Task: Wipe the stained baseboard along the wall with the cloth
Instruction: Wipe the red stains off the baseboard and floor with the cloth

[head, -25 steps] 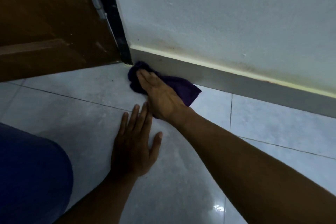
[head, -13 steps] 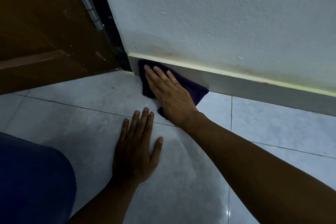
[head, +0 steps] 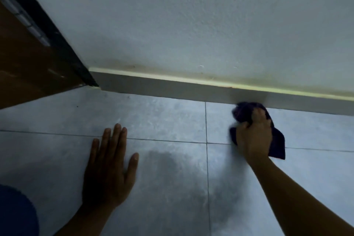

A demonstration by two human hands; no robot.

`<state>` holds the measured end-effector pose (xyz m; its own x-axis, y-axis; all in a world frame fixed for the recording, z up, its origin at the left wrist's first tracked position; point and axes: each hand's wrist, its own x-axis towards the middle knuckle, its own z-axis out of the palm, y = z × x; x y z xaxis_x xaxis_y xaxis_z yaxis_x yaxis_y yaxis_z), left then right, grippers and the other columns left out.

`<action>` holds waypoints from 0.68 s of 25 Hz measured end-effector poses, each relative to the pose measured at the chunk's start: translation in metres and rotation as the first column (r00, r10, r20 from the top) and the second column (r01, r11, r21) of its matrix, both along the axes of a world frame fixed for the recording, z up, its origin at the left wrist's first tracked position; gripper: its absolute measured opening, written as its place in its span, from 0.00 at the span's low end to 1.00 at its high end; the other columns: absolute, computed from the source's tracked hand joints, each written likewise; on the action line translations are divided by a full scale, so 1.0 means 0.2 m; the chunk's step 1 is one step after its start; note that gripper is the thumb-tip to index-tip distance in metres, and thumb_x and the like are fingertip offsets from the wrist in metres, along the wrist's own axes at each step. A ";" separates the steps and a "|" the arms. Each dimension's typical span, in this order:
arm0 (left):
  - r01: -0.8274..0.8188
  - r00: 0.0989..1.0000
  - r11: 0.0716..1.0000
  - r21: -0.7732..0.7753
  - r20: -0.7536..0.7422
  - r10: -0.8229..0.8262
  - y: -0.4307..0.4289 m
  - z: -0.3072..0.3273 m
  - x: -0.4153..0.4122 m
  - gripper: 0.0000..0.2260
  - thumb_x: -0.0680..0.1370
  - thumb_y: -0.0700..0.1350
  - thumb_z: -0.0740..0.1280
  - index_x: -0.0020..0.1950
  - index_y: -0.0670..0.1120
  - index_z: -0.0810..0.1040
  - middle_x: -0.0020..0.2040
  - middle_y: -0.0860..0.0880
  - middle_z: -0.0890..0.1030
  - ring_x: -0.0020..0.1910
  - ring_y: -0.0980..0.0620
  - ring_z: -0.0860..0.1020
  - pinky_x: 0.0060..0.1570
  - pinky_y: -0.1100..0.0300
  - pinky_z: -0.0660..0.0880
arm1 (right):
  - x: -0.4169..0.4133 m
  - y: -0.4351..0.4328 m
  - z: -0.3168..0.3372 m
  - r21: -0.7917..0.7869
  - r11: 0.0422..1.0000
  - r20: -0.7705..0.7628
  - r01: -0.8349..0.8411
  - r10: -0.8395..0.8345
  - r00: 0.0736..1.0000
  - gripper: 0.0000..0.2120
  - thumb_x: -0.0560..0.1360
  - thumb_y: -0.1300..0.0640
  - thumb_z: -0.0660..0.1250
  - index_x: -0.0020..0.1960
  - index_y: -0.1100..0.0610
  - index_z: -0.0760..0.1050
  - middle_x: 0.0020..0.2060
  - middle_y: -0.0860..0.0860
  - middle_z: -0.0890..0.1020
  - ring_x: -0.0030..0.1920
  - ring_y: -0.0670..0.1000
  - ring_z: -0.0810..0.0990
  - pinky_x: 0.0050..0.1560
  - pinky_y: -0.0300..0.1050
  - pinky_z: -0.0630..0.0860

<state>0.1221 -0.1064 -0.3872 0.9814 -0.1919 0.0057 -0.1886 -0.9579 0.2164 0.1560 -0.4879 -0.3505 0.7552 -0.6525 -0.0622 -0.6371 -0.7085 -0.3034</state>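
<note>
- The right hand [head: 253, 136] has its fingers curled tight around one dark purple cloth [head: 244, 112], bunched at the foot of the grey baseboard [head: 172, 87].
- The left hand [head: 109, 168] lies flat, fingers spread, on the tiled floor [head: 162, 117].
- Brownish stains mark the white wall [head: 191, 15] above the baseboard; a wooden door [head: 28, 67] stands left.

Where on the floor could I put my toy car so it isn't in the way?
Bare tiles lie between the left hand and the right hand, and along the baseboard from the door corner toward the cloth. It is crowded where the right hand grips the cloth against the baseboard, and around the flat left hand.
</note>
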 end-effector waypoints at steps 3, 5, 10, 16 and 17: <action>0.010 1.000 1.000 0.003 -0.010 -0.010 0.00 0.00 -0.01 0.33 0.83 0.59 0.52 0.85 0.44 0.57 0.86 0.46 0.56 0.86 0.44 0.55 0.83 0.40 0.54 | 0.09 0.34 -0.03 0.014 0.999 -0.081 -0.050 0.051 0.995 0.34 0.73 0.54 0.50 0.77 0.67 0.60 0.76 0.64 0.64 0.77 0.62 0.60 0.79 0.55 0.49; 0.017 0.999 1.000 0.021 -0.034 -0.016 0.00 0.00 0.00 0.33 0.83 0.60 0.51 0.86 0.45 0.55 0.87 0.46 0.55 0.86 0.44 0.54 0.83 0.41 0.53 | 0.08 0.56 -0.02 0.058 0.950 0.001 -0.308 0.308 0.951 0.34 0.73 0.56 0.55 0.78 0.66 0.60 0.77 0.63 0.63 0.78 0.61 0.58 0.80 0.51 0.45; 0.003 0.988 0.995 0.097 -0.154 0.012 0.01 -0.01 0.03 0.36 0.82 0.64 0.44 0.87 0.48 0.47 0.87 0.49 0.47 0.86 0.45 0.50 0.84 0.43 0.50 | 0.33 0.85 0.12 0.237 0.470 -0.111 -0.850 0.882 0.457 0.42 0.74 0.61 0.69 0.81 0.57 0.50 0.81 0.53 0.51 0.81 0.52 0.47 0.77 0.45 0.37; 0.008 0.975 0.997 0.071 -0.221 0.008 0.02 0.01 0.05 0.38 0.79 0.66 0.39 0.86 0.48 0.41 0.87 0.49 0.43 0.86 0.46 0.46 0.84 0.45 0.45 | 0.21 0.52 0.08 0.125 0.499 -0.052 -0.857 0.866 0.497 0.45 0.72 0.59 0.74 0.81 0.58 0.51 0.81 0.53 0.54 0.81 0.53 0.50 0.79 0.51 0.41; 0.007 0.978 0.998 0.058 -0.208 0.005 0.01 0.01 0.05 0.37 0.80 0.65 0.40 0.86 0.48 0.42 0.87 0.49 0.44 0.86 0.45 0.46 0.84 0.46 0.44 | 0.15 0.40 0.07 0.113 0.580 0.012 -0.806 0.811 0.585 0.42 0.72 0.61 0.72 0.80 0.59 0.55 0.80 0.54 0.58 0.80 0.54 0.53 0.80 0.51 0.42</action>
<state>0.1318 -0.1035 -0.3855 0.9598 -0.1869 -0.2094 -0.1463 -0.9698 0.1952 0.1867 -0.4078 -0.3365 0.9630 0.2383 -0.1261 0.1729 -0.9048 -0.3891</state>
